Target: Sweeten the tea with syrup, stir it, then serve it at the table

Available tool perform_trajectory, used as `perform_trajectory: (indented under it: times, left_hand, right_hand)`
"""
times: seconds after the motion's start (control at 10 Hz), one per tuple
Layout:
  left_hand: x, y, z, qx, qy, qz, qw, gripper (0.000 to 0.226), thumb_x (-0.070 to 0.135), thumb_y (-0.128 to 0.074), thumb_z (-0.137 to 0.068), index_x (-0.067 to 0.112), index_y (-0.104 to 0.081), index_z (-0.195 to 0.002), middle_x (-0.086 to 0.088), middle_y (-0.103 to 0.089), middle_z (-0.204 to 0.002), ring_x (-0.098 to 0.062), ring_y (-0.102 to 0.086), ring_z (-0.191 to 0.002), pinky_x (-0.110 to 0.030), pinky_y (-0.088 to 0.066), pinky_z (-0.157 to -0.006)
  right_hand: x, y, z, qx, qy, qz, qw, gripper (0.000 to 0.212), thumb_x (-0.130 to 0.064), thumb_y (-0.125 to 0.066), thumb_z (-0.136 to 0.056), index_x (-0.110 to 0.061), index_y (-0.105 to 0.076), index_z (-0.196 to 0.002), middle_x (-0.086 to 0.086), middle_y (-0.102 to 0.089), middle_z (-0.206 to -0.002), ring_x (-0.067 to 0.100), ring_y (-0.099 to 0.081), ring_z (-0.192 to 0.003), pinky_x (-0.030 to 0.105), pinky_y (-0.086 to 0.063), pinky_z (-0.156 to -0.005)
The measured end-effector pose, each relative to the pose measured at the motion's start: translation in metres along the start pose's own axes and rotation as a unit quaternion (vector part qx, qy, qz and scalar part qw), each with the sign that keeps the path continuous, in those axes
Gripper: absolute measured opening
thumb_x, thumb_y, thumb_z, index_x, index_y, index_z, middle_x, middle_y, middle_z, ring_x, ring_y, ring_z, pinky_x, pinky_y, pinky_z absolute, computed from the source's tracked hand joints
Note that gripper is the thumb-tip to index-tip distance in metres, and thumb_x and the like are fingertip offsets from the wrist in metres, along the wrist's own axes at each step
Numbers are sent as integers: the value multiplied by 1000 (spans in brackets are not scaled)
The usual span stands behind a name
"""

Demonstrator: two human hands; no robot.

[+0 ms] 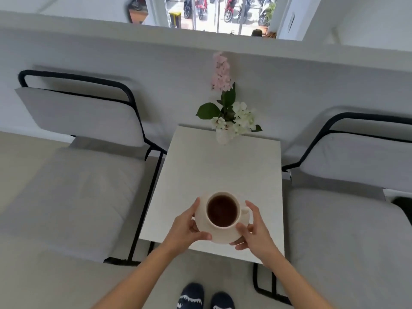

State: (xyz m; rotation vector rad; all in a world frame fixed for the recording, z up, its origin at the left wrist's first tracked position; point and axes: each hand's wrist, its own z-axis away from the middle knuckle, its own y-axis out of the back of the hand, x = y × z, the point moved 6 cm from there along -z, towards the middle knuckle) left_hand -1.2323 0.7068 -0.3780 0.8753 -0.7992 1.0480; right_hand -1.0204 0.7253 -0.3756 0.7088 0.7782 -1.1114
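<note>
A white cup [223, 211] full of dark tea stands on a white saucer [219, 236], its handle pointing right. Both sit over the near end of a small white square table [218, 168]. My left hand [186, 228] grips the saucer's left rim, thumb on top. On the right rim my right hand [253, 230] holds it the same way. I cannot tell whether the saucer rests on the table or is just above it. No syrup or spoon is in view.
A white vase of pink and white flowers [227, 121] stands at the table's far edge. Grey cushioned chairs with black frames flank the table, one on the left [73, 175] and one on the right [347, 197]. A low white wall runs behind.
</note>
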Motion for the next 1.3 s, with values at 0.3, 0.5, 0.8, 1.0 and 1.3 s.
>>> perform_trajectory:
  times: [0.3, 0.5, 0.8, 1.0, 1.3]
  left_hand:
    - [-102, -7, -103, -51, -7, -76, 996, 111, 14, -88, -76, 30, -15, -158, 1, -59, -122, 12, -60, -86, -8, -49, -73]
    - [-150, -11, -141, -63, 18, -112, 992, 112, 16, -87, -76, 25, -13, -160, -2, -58, -122, -1, -58, -86, -8, -47, -75]
    - [-171, -12, -153, -94, 43, -197, 975, 114, 28, -83, -81, 22, -3, -161, -3, -50, -118, -8, -50, -85, -12, -42, -76]
    - [-162, -14, -152, -109, 36, -331, 937, 112, 47, -70, -88, 19, 11, -160, -10, -46, -134, -22, -55, -109, -31, -48, -97]
    - [-156, -16, -147, -93, 27, -427, 899, 115, 60, -65, -86, 14, 10, -160, -8, -46, -134, -22, -58, -110, -30, -50, -87]
  right_hand:
    - [98, -17, -102, 22, -44, 17, 999, 65, -8, -55, -99, -37, -21, -146, 17, -69, -85, 25, -70, -54, 34, -60, -53]
    - [139, -23, -141, 32, -35, 75, 996, 66, -13, -56, -99, -35, -19, -149, 24, -70, -86, 17, -64, -48, 27, -54, -48]
    - [154, -31, -151, 39, -44, 106, 993, 65, -13, -52, -101, -35, -16, -150, 10, -66, -77, 9, -58, -38, 22, -49, -40]
    - [153, -31, -151, 33, -59, 162, 985, 69, -14, -51, -101, -32, -9, -153, 11, -65, -71, 12, -52, -43, 20, -47, -41]
    - [136, 10, -142, 13, -94, 235, 967, 65, -18, -51, -102, -35, -19, -155, 9, -67, -86, 13, -58, -62, 29, -57, -66]
